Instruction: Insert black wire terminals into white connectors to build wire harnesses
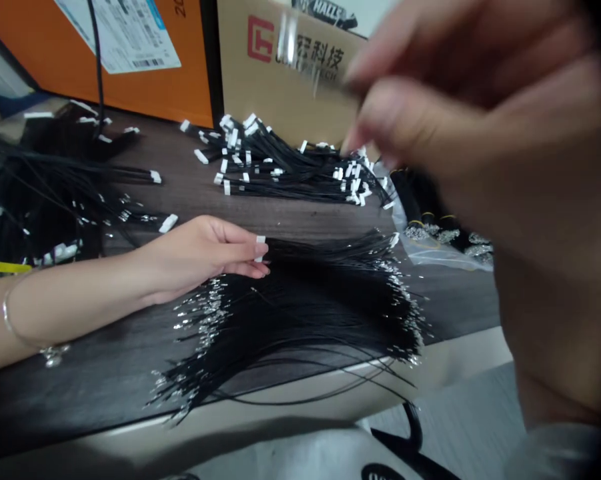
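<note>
My left hand lies on the dark wood-grain table, pinching a small white plastic connector between thumb and fingers. Black wires fan out from beside that hand, and their bare ends carry silvery crimped terminals. My right hand is raised close to the camera at the upper right and is blurred by motion. Its thumb and finger come close together beside a pale, shiny streak, which is too blurred to name.
Behind the hands lies a bundle of black wires with white connectors. More black wires lie at the left. A clear plastic bag holds more wires. A cardboard box and an orange panel stand behind the table.
</note>
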Available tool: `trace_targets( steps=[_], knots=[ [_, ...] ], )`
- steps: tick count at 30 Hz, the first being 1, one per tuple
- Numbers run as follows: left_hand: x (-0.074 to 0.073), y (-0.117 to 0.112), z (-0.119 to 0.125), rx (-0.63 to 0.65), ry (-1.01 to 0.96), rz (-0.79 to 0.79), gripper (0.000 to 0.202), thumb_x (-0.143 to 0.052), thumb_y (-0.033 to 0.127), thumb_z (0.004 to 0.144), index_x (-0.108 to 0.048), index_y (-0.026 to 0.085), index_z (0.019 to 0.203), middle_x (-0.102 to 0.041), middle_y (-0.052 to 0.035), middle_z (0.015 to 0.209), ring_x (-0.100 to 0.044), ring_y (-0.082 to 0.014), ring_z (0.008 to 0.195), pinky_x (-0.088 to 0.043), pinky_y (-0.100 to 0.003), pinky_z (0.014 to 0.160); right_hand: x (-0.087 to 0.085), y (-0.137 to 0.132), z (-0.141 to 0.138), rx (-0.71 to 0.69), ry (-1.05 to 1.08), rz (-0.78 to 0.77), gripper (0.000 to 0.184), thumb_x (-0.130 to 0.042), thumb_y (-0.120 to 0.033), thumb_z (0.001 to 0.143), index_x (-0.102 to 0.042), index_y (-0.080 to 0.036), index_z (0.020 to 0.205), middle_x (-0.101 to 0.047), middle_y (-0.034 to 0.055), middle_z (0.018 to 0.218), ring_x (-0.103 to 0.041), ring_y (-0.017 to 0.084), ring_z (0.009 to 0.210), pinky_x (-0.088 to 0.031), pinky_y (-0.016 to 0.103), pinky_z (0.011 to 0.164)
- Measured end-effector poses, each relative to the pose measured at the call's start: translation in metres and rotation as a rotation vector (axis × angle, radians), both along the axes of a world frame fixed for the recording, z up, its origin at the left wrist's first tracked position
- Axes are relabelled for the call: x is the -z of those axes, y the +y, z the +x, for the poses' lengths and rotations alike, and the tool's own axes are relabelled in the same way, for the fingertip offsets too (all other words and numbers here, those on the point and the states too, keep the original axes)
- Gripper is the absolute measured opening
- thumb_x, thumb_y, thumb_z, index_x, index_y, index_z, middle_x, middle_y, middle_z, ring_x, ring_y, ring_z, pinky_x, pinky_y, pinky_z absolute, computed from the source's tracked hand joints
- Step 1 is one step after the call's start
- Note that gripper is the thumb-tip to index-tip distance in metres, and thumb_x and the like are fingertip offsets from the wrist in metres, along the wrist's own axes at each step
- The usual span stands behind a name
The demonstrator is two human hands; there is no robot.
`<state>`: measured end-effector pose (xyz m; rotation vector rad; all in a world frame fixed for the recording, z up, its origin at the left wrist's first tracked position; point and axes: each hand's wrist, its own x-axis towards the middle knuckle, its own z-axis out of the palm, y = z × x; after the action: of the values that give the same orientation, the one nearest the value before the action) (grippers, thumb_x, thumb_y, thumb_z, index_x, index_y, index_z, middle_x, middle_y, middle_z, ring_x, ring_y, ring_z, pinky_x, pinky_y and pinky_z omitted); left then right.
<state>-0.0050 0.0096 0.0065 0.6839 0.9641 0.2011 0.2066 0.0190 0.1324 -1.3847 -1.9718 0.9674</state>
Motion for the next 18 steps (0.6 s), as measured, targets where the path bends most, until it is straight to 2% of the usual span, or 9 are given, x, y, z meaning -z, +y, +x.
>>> trace_targets(
  steps=[1,2,4,7,10,13,18],
  knots=[
    [-0.002,0.0,0.0,-0.024,-0.001,0.005,0.008,-0.079,0.021,0.072,-0.077,0.013,0.074,-0.075,-0.0061,0.071,-0.071,-0.0123,0.066,-0.058,-0.016,0.066,0.003,-0.011,0.003,-0.058,-0.245,0.131,0.006,-0.059,-0.021,0.089,-0.064,-0.018,0.088,-0.064,-0.0036,0.088,-0.055,0.005,0.077,-0.044,0.019,0.069],
    [-0.004,0.0,0.0,-0.041,0.001,0.011,0.008,-0.079,0.02,0.072,-0.077,0.013,0.076,-0.075,-0.0058,0.072,-0.071,-0.0125,0.066,-0.058,-0.016,0.065,0.008,-0.022,0.004,-0.089,-0.412,0.172,0.01,-0.056,-0.019,0.09,-0.065,-0.017,0.087,-0.066,-0.0015,0.087,-0.055,0.006,0.077,-0.044,0.02,0.069],
    [-0.008,-0.001,0.001,-0.056,0.012,0.022,0.008,-0.079,0.019,0.072,-0.076,0.013,0.077,-0.075,-0.0048,0.071,-0.071,-0.0123,0.066,-0.058,-0.015,0.064,0.024,-0.042,0.003,-0.15,-0.502,0.116,0.013,-0.053,-0.016,0.09,-0.065,-0.016,0.086,-0.067,0.0008,0.083,-0.057,0.008,0.073,-0.044,0.022,0.066],
    [-0.014,-0.004,0.003,-0.068,0.018,-0.001,0.007,-0.079,0.019,0.072,-0.074,0.015,0.076,-0.075,-0.0026,0.071,-0.072,-0.0141,0.07,-0.06,-0.018,0.067,0.049,-0.059,0.0,-0.064,-0.389,-0.121,0.012,-0.054,-0.014,0.086,-0.064,-0.017,0.079,-0.064,-0.002,0.072,-0.055,0.007,0.06,-0.042,0.021,0.057],
    [-0.016,-0.01,0.003,-0.046,0.019,-0.035,0.007,-0.078,0.018,0.074,-0.074,0.016,0.079,-0.075,-0.0022,0.075,-0.074,-0.0162,0.073,-0.061,-0.021,0.071,0.067,-0.063,0.002,0.027,-0.268,-0.374,0.014,-0.055,-0.018,0.085,-0.064,-0.02,0.075,-0.063,-0.005,0.065,-0.053,0.006,0.053,-0.039,0.02,0.05],
    [-0.017,-0.015,0.002,-0.026,0.021,-0.061,0.01,-0.079,0.021,0.073,-0.074,0.018,0.081,-0.076,-0.0019,0.076,-0.074,-0.0182,0.074,-0.061,-0.022,0.071,0.075,-0.065,0.006,0.035,-0.197,-0.462,0.015,-0.056,-0.021,0.085,-0.065,-0.022,0.073,-0.063,-0.0069,0.063,-0.052,0.005,0.051,-0.038,0.019,0.045],
    [-0.018,-0.018,0.002,0.022,0.032,-0.049,0.012,-0.078,0.019,0.074,-0.074,0.023,0.085,-0.076,-0.0004,0.071,-0.075,-0.0177,0.072,-0.06,-0.019,0.069,0.076,-0.069,0.004,0.065,-0.148,-0.51,0.017,-0.057,-0.021,0.082,-0.064,-0.022,0.067,-0.059,-0.0083,0.054,-0.047,0.003,0.041,-0.032,0.017,0.033]
  ],
)
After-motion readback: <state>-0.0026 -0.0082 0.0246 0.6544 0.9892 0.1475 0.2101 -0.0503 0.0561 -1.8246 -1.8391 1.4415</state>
